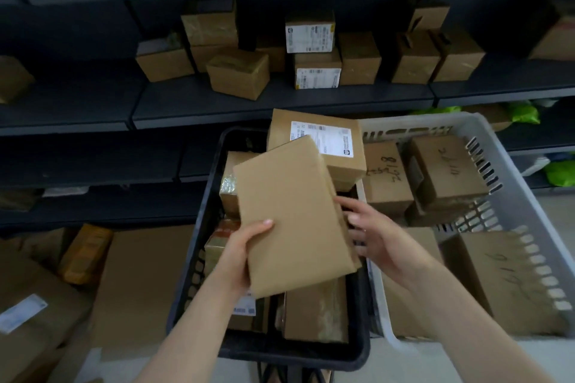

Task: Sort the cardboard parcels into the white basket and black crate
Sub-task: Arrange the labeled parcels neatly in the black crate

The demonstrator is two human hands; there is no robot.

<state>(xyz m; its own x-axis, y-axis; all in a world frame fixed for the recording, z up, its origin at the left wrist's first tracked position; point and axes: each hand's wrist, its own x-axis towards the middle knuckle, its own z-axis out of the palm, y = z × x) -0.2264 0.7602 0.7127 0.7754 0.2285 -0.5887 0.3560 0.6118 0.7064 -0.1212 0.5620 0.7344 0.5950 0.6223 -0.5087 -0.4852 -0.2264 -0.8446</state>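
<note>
Forearms (pixel 199 314) come in from the bottom edge, both reaching over the black crate (pixel 199 258). On my feed the left grip (pixel 245 255) grasps the flat parcel (pixel 295 218) at its near-left corner: thumb on the top face, fingers hidden underneath. Opposite, the right grip (pixel 376 236) is released, fingers straight and spread, tips against the parcel's right edge. I can't tell if any of them carry weight from below. Parcel face is plain brown with no label showing; it's tilted and sits above the crate's contents.

Crate is dark plastic with slotted walls, just beside the white basket (pixel 510 183), on its left. Inside I see:
- a taped box (pixel 228 190) at left, partly under the held parcel
- a long box (pixel 314 311) at the near end
- a labelled parcel (pixel 320 146) propped at the far-right corner, leaning toward the basket's rim

Basket has white slotted walls and holds brown boxes with black handwriting: a marked box (pixel 385 177) at far left, a second marked box (pixel 448 165) tilted next to it, and a large marked box (pixel 497 277) nearer me.

Room: dark shelving (pixel 280 96) runs across the back in several tiers. The middle tier carries a row of small cartons (pixel 238 76), two of them stacked, with white printed labels (pixel 309 33). Green bags (pixel 525 112) sit on the lower tier behind the basket. On the floor at left are big flat cartons (pixel 140 283), a yellowish parcel (pixel 85 253), and a white slip (pixel 23 312) on one carton. Pale floor (pixel 544 361) shows bottom right.
</note>
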